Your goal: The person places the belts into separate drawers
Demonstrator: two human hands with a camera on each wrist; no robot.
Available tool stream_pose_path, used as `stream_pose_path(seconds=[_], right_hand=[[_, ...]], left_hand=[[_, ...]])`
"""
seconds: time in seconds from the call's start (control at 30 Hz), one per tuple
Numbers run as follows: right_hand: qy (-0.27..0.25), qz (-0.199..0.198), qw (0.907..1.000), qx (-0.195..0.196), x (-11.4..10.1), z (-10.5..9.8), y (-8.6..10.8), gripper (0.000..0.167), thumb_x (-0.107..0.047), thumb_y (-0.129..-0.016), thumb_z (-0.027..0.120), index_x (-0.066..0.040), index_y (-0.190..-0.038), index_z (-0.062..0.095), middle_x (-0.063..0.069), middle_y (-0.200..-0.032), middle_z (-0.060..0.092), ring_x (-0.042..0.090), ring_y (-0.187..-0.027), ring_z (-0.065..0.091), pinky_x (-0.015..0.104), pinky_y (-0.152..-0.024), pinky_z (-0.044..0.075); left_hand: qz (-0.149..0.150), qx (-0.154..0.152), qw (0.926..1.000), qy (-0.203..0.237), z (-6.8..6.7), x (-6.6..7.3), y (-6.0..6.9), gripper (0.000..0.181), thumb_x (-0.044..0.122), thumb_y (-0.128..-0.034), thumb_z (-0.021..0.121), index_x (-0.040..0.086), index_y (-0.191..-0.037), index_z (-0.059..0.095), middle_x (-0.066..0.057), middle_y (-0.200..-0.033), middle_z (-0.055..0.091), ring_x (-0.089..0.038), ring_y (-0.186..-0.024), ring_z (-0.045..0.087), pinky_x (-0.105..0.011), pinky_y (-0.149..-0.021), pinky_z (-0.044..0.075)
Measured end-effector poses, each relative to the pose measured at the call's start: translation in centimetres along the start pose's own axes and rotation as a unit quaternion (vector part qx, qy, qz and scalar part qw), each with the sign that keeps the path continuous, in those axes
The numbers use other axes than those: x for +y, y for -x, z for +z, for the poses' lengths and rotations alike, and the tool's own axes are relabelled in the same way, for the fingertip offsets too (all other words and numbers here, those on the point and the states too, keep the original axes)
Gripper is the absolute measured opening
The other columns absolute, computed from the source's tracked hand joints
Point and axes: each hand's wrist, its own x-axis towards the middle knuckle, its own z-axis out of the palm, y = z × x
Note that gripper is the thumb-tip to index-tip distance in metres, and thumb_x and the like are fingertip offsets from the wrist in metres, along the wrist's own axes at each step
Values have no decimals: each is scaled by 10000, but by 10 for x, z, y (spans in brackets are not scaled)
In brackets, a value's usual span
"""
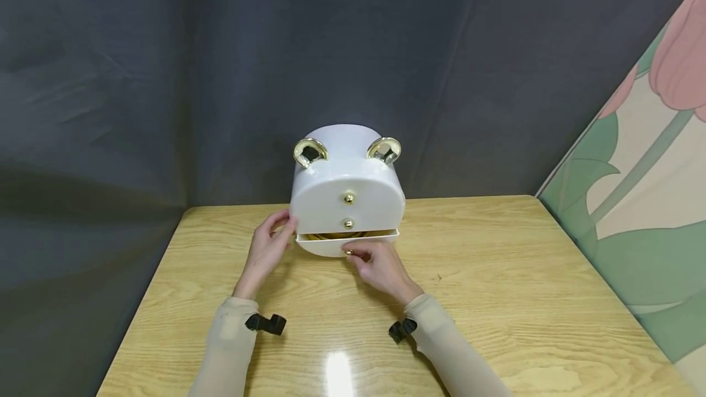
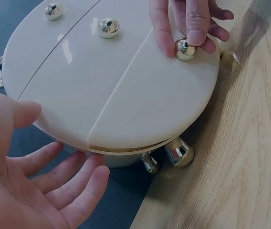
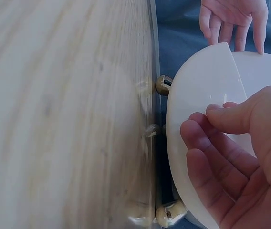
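A white rounded box (image 1: pixel 320 201) with three drawer fronts stands on the table, carrying two gold ear-shaped rings (image 1: pixel 311 152) on top. Its lowest drawer (image 1: pixel 320 248) is pulled out a little, and gold-coloured curved items show inside. My right hand (image 1: pixel 382 267) pinches the gold knob (image 2: pixel 185 49) of that drawer between thumb and fingers. At the box's left side, my left hand (image 1: pixel 267 251) touches the edge with loosely extended fingers. Gold feet (image 2: pixel 179 151) hold the box off the tabletop. In the right wrist view, my right fingers hide the knob.
The wooden table (image 1: pixel 524 280) extends to both sides and in front of the box. Directly behind hangs a dark grey curtain (image 1: pixel 342 48). A panel with a tulip pattern (image 1: pixel 651 189) borders the right edge. Black wrist straps (image 1: pixel 266 323) sit on both sleeves.
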Motion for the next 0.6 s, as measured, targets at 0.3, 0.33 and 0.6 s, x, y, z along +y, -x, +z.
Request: stream_pose_path(seconds=[0.3, 0.33, 0.6], right_hand=[[46, 83, 9999, -54, 2, -3, -2, 254, -59, -926, 801, -188, -1140, 846, -31, -1092, 829, 37, -835, 702, 221, -751, 580], [37, 103, 9999, -67, 2, -3, -3, 255, -61, -927, 801, -190, -1142, 846, -33, -1092, 829, 32, -831, 696, 218, -748, 576], [-9, 159, 9998, -110, 4, -2, -6, 258, -54, -929, 801, -184, -1149, 846, -24, -1110, 828, 39, -837, 693, 214, -757, 575]], left_hand=[[68, 131, 9999, -59, 5, -1, -2, 500, 348, -1117, 568, 74, -1534, 536, -178, -1499, 605, -323, -1256, 672, -434, -964, 608], [67, 144, 9999, -59, 5, -1, -2, 496, 343, -1116, 572, 74, -1531, 539, -177, -1496, 608, -315, -1248, 675, -436, -961, 610], [90, 199, 9998, -47, 5, 0, 1, 496, 334, -1112, 582, 51, -1518, 548, -204, -1488, 608, -268, -1195, 691, -318, -871, 619]])
